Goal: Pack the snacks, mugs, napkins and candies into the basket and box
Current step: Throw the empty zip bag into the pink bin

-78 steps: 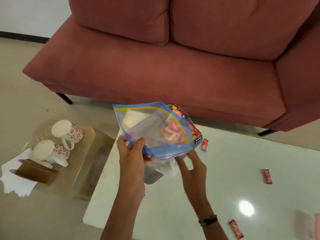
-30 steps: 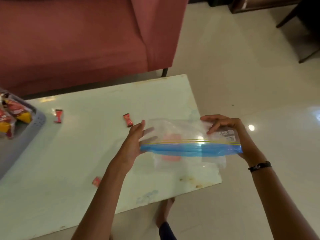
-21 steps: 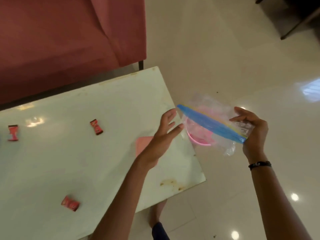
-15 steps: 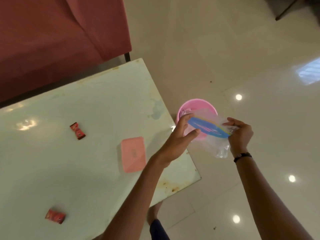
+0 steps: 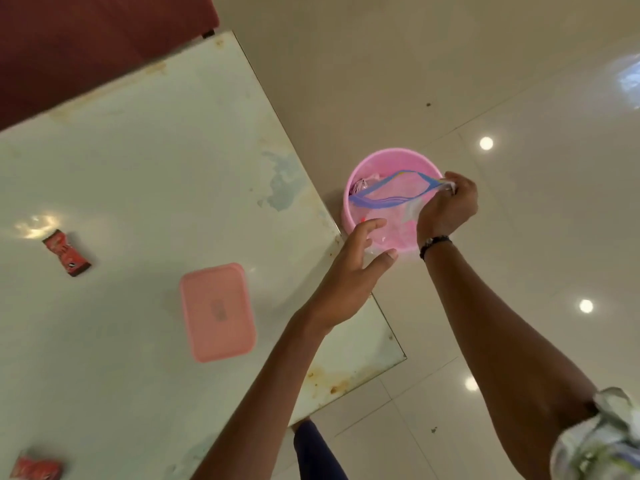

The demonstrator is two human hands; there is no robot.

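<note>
We reach both arms out past the table's corner, over a round pink bin that stands on the tiled floor just beside the white table. Our right hand hangs above the bin's far rim, wrist bent downward and wearing a dark bracelet, its fingertips pinching 1 end of a clear zip-lock bag with a blue seal strip. The bag's mouth gapes and its body hangs inside the bin, over some crumpled wrappers at the bin's left wall. Our left hand floats at the bin's near rim, palm turned toward the bag, fingers straight and spread, thumb apart, grasping nothing; we cannot tell whether its fingertips touch the bag.

On the table lie a closed pink box, 1 red candy well to its left, and another red candy at the lower edge. A maroon sofa stands behind the table.
</note>
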